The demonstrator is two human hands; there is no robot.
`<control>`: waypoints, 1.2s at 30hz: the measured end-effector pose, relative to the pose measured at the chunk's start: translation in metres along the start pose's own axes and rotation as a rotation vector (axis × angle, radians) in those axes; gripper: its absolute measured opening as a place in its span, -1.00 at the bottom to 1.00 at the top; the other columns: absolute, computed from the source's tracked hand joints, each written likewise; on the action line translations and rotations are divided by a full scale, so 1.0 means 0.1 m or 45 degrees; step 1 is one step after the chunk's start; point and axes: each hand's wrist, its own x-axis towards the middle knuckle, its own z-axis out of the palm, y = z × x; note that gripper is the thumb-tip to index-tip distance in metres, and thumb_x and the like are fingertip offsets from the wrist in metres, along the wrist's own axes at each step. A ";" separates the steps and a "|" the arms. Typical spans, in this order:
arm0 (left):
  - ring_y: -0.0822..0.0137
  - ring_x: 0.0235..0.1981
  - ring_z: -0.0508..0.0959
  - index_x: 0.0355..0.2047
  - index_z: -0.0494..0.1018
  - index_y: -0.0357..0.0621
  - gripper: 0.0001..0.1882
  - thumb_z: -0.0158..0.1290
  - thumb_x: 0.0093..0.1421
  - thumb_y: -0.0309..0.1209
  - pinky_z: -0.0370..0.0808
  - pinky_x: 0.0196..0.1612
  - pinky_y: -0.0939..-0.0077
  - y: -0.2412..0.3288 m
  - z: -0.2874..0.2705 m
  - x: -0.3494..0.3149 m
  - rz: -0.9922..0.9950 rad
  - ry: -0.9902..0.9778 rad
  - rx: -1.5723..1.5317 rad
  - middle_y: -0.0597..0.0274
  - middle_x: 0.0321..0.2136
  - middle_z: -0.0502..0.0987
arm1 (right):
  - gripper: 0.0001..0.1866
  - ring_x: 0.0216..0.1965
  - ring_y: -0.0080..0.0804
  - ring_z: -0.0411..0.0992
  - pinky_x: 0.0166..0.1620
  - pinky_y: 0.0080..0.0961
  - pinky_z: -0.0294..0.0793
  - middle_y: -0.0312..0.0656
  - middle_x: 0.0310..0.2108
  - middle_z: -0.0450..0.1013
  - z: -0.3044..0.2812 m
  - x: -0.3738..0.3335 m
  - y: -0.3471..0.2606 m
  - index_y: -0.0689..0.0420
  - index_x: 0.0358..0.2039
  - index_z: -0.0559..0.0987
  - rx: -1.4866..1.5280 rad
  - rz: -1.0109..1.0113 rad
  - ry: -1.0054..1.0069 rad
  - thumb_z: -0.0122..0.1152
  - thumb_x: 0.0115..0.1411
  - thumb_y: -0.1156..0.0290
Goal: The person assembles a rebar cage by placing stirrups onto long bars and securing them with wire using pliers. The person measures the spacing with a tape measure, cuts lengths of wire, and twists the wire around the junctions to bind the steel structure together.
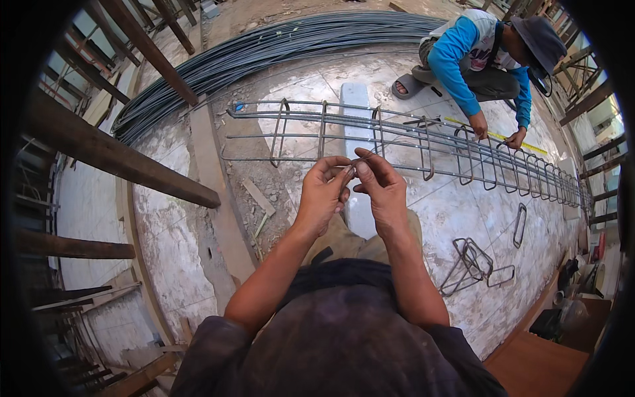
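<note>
Left hand [325, 188], right hand [383, 188] pinching thin wire [355, 161]. Rebar cage [397, 124] runs left-right, left end near plank [221, 198]; floor [450, 215] room toward loose stirrups [471, 255].

Dark, faded short-sleeved shirt [350, 337] with a purplish tinge, and khaki trousers [338, 239].

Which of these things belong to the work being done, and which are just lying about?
Seemingly in use:
thin wire between left hand and right hand
steel cage
pale block beneath it
yellow tape

Seemingly lying about:
loose steel loops, perhaps spares
long bar bundle
wood scrap
</note>
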 end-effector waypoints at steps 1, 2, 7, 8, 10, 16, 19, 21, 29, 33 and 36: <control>0.63 -0.61 0.40 0.02 0.42 -0.20 -0.74 0.13 0.37 -0.41 0.22 -0.73 0.78 0.02 -0.01 -0.02 0.063 0.053 0.054 0.31 -0.36 0.53 | -0.57 -0.14 -0.55 0.51 -0.18 -0.57 0.54 -0.24 -0.12 0.58 0.00 0.03 0.01 0.20 0.11 0.55 0.002 0.000 -0.021 0.34 0.32 0.24; 0.62 -0.61 0.41 -0.02 0.43 -0.18 -0.76 0.14 0.37 -0.40 0.22 -0.71 0.76 0.03 -0.03 -0.04 0.040 0.105 0.042 0.31 -0.39 0.53 | -0.58 -0.15 -0.56 0.51 -0.19 -0.58 0.54 -0.24 -0.13 0.58 -0.02 0.05 0.03 0.20 0.11 0.55 0.017 -0.015 -0.050 0.34 0.32 0.28; 0.62 -0.59 0.43 -0.06 0.44 -0.25 -0.76 0.15 0.36 -0.41 0.30 -0.60 0.67 -0.23 -0.21 -0.18 0.140 0.175 0.088 0.28 -0.40 0.54 | -0.56 -0.12 -0.52 0.52 -0.13 -0.57 0.60 -0.19 -0.14 0.57 0.05 -0.11 -0.06 0.24 0.13 0.53 0.001 -0.090 -0.398 0.37 0.27 0.44; 0.61 -0.56 0.46 -0.06 0.44 -0.26 -0.75 0.16 0.35 -0.40 0.33 -0.56 0.66 -0.19 -0.19 -0.23 0.155 0.241 0.168 0.26 -0.38 0.57 | -0.56 -0.12 -0.52 0.52 -0.13 -0.57 0.60 -0.19 -0.14 0.57 0.10 -0.17 -0.03 0.24 0.13 0.53 0.014 -0.085 -0.468 0.37 0.27 0.44; 0.59 -0.54 0.48 -0.04 0.44 -0.28 -0.72 0.18 0.34 -0.38 0.35 -0.54 0.65 -0.25 -0.23 -0.24 0.210 0.264 0.183 0.25 -0.37 0.58 | -0.61 -0.15 -0.47 0.54 -0.12 -0.53 0.64 -0.15 -0.18 0.58 0.14 -0.26 0.00 0.28 0.08 0.55 -0.058 -0.143 -0.424 0.36 0.28 0.44; 0.65 -0.48 0.48 0.00 0.52 -0.26 -0.72 0.16 0.37 -0.37 0.38 -0.48 0.68 -0.27 -0.45 -0.74 0.326 0.214 0.326 0.32 -0.34 0.59 | -0.74 -0.31 -0.49 0.56 -0.23 -0.55 0.67 -0.15 -0.25 0.58 0.14 -0.11 0.07 0.24 -0.07 0.60 0.020 0.034 0.106 0.30 0.34 0.35; 0.57 -0.34 0.56 -0.03 0.61 -0.27 -0.73 0.18 0.36 -0.36 0.50 -0.28 0.59 -0.41 -0.56 -0.95 0.363 0.231 0.328 0.26 -0.29 0.66 | -0.73 -0.27 -0.54 0.54 -0.22 -0.61 0.65 -0.18 -0.22 0.57 0.04 0.00 -0.05 0.20 -0.03 0.58 0.089 0.065 0.070 0.28 0.35 0.33; 0.50 -0.26 0.61 0.01 0.60 -0.23 -0.72 0.16 0.37 -0.36 0.53 -0.21 0.55 -0.40 -0.59 -1.02 0.477 0.178 0.317 0.16 -0.21 0.69 | -0.73 -0.26 -0.54 0.54 -0.20 -0.63 0.64 -0.20 -0.22 0.56 0.05 0.05 -0.09 0.18 -0.01 0.56 0.163 0.149 -0.029 0.27 0.36 0.33; 0.44 -0.24 0.66 0.11 0.56 -0.17 -0.66 0.14 0.35 -0.39 0.55 -0.17 0.49 -0.05 -0.72 -1.20 0.434 0.109 0.404 -0.01 -0.22 0.70 | -0.73 -0.14 -0.45 0.46 -0.05 -0.60 0.60 -0.20 -0.10 0.49 0.13 0.37 0.06 0.20 0.08 0.49 0.707 0.339 -0.405 0.12 0.44 0.37; 0.45 -0.26 0.64 0.10 0.55 -0.26 -0.64 0.13 0.35 -0.37 0.54 -0.19 0.46 0.03 -0.75 -1.06 0.115 -0.300 -0.004 0.03 -0.23 0.71 | -0.69 -0.05 -0.35 0.49 0.10 -0.42 0.66 -0.11 -0.05 0.48 0.19 0.57 0.03 0.30 0.12 0.41 1.295 0.644 -0.808 -0.07 0.51 0.37; 0.37 -0.23 0.68 0.07 0.56 -0.29 -0.66 0.12 0.35 -0.39 0.55 -0.21 0.37 -0.09 -0.72 -1.00 0.407 -0.098 0.110 0.03 -0.19 0.71 | -0.59 -0.03 -0.35 0.51 0.05 -0.42 0.69 -0.03 -0.01 0.47 0.54 0.52 -0.02 0.29 0.21 0.36 1.164 0.666 -0.857 -0.08 0.52 0.26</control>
